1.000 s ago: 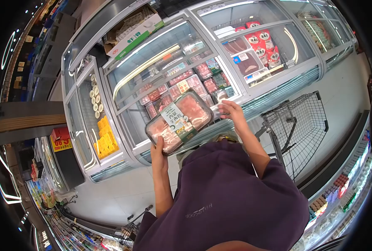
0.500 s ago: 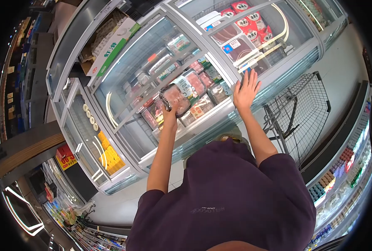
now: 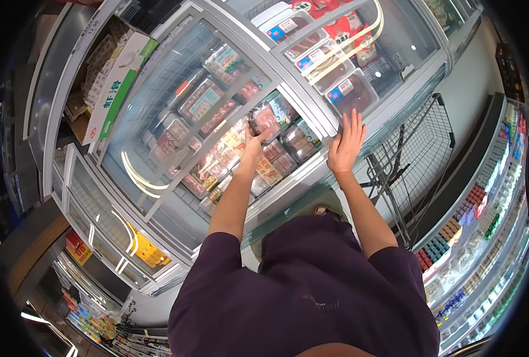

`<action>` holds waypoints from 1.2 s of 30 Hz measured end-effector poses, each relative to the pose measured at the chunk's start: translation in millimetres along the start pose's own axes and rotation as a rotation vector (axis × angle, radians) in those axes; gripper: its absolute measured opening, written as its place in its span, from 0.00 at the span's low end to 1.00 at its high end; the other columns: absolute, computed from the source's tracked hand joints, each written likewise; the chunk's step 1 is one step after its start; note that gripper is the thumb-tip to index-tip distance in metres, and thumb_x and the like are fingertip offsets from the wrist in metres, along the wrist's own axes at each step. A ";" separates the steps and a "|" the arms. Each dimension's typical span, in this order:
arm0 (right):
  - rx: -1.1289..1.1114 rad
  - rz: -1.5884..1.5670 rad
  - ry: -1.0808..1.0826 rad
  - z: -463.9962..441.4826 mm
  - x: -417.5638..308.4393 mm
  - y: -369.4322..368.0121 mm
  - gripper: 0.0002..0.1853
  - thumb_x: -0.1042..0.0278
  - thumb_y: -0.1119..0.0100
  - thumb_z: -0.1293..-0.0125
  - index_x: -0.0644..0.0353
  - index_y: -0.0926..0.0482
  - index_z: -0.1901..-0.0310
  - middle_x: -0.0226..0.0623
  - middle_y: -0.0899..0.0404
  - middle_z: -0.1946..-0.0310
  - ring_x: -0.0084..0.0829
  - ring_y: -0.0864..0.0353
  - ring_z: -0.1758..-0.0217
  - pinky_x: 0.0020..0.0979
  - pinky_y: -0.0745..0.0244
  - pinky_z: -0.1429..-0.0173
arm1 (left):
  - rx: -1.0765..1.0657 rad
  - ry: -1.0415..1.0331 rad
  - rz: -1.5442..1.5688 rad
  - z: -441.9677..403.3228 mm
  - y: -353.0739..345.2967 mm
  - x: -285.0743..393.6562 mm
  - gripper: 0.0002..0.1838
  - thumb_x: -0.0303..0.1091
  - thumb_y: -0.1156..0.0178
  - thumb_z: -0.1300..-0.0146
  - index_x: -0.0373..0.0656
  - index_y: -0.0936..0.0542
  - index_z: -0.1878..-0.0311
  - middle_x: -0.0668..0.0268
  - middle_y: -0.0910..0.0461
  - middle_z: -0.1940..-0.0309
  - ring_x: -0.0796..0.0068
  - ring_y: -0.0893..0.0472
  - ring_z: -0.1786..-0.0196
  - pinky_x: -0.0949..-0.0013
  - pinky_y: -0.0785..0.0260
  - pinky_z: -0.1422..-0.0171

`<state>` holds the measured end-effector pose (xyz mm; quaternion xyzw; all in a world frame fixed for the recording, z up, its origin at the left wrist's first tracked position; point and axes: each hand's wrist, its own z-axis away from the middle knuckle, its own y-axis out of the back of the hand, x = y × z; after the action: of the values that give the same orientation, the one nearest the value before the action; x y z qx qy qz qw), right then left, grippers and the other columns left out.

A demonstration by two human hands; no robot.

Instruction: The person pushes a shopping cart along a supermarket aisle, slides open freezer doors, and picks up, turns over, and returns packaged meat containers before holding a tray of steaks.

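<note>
My left hand (image 3: pixel 253 144) reaches through the opening of the chest freezer (image 3: pixel 294 185) and grips the near left edge of a packaged meat tray (image 3: pixel 267 116). Clear film covers the pinkish meat, and a printed label shows on it. Around it lie more packs, among them a dark-rimmed meat pack (image 3: pixel 300 141) to its right and flat packs with a yellow label (image 3: pixel 268 172) below. My right hand (image 3: pixel 347 143) rests with fingers stretched out on the freezer's frame, beside the edge of the sliding glass lid (image 3: pixel 389 89). It holds nothing.
Under the right-hand glass lie dark meat trays (image 3: pixel 351 94) and red bags (image 3: pixel 336 24). An open carton (image 3: pixel 112 89) stands on the left. A wire shopping cart (image 3: pixel 422 149) is at my right, before a stocked shelf (image 3: pixel 484 202). Yellow packs (image 3: pixel 148 247) lie in the left freezer section.
My left hand has moved the meat pack farther back and to the right among the other packs. My right hand stays on the frame. The whole view has shifted somewhat.
</note>
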<state>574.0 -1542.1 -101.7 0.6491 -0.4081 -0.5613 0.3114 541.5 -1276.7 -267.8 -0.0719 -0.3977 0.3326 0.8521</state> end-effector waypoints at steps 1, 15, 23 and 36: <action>0.000 0.004 0.007 -1.6 -0.1 -0.2 0.31 0.76 0.53 0.41 0.61 0.32 0.32 0.45 0.42 0.24 0.49 0.49 0.19 0.54 0.62 0.18 | -0.004 0.038 0.015 -1.6 -0.7 -2.1 0.41 0.17 0.33 0.43 0.46 0.41 0.29 0.61 0.27 0.42 0.64 0.24 0.42 0.60 0.27 0.41; -0.018 0.042 0.045 -0.5 -2.7 -8.7 0.30 0.73 0.55 0.40 0.65 0.32 0.33 0.49 0.41 0.25 0.51 0.48 0.20 0.55 0.63 0.19 | 0.058 0.431 -0.213 -55.8 -1.2 -30.3 0.24 0.32 0.36 0.35 0.35 0.28 0.38 0.56 0.22 0.45 0.61 0.21 0.45 0.53 0.25 0.43; -0.004 0.033 0.063 0.4 -1.3 -9.9 0.30 0.73 0.56 0.39 0.65 0.32 0.32 0.50 0.41 0.25 0.52 0.49 0.20 0.56 0.63 0.19 | 0.563 -0.025 -1.166 -15.2 -67.3 -10.9 0.41 0.39 0.31 0.41 0.26 0.40 0.33 0.36 0.37 0.34 0.40 0.29 0.35 0.50 0.35 0.31; 0.003 0.025 0.064 1.8 0.1 -11.7 0.30 0.73 0.55 0.40 0.63 0.31 0.32 0.50 0.41 0.25 0.53 0.47 0.20 0.56 0.62 0.19 | -0.076 -0.440 -1.745 -59.4 -15.1 -27.8 0.36 0.37 0.42 0.33 0.55 0.40 0.22 0.47 0.59 0.19 0.41 0.54 0.19 0.42 0.55 0.20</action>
<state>574.4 -1536.5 -112.1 0.6620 -0.4066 -0.5359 0.3304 579.3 -1297.2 -319.4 0.2929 -0.4756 -0.4398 0.7033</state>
